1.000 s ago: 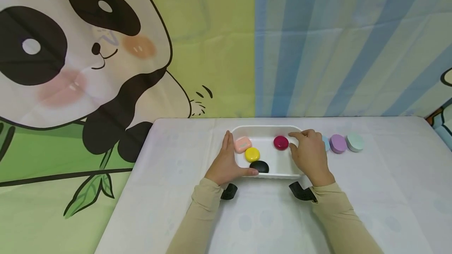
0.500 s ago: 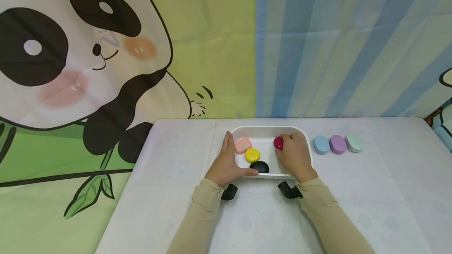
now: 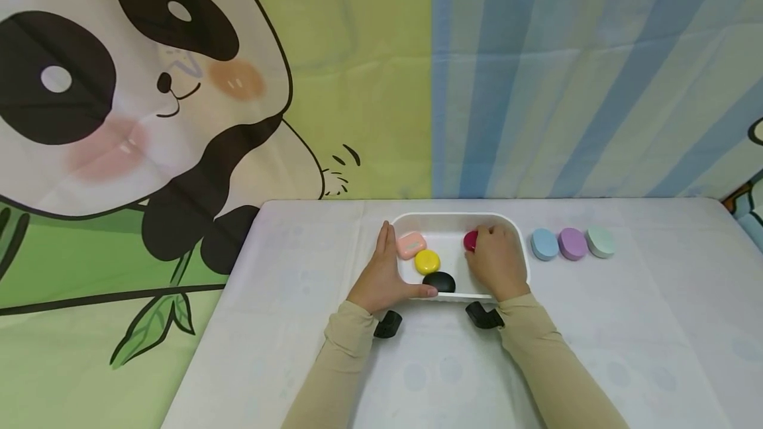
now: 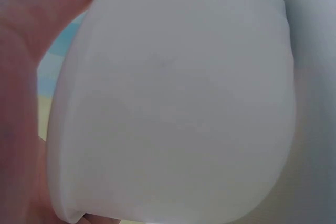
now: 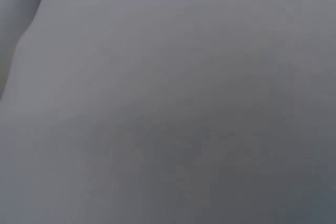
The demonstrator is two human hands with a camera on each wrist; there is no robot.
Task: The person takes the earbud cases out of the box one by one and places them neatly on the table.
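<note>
In the head view, my right hand reaches into a white tray and pinches a red, soap-like rounded piece, partly hidden behind the fingers. My left hand rests against the tray's left end. Its fingers are straight along the side, and the thumb lies over the near rim. A peach piece, a yellow round piece and a black oval piece lie in the tray's left half. The left wrist view shows the tray's outer wall close up; the right wrist view is mostly blurred white.
Light blue, purple and mint pieces stand in a row just right of the tray, on the white tablecloth. A printed curtain with a panda hangs behind the table.
My right hand has moved left from the tray's right edge onto the red piece and taken hold of it, uncovering the light blue piece. The left hand keeps its place.
</note>
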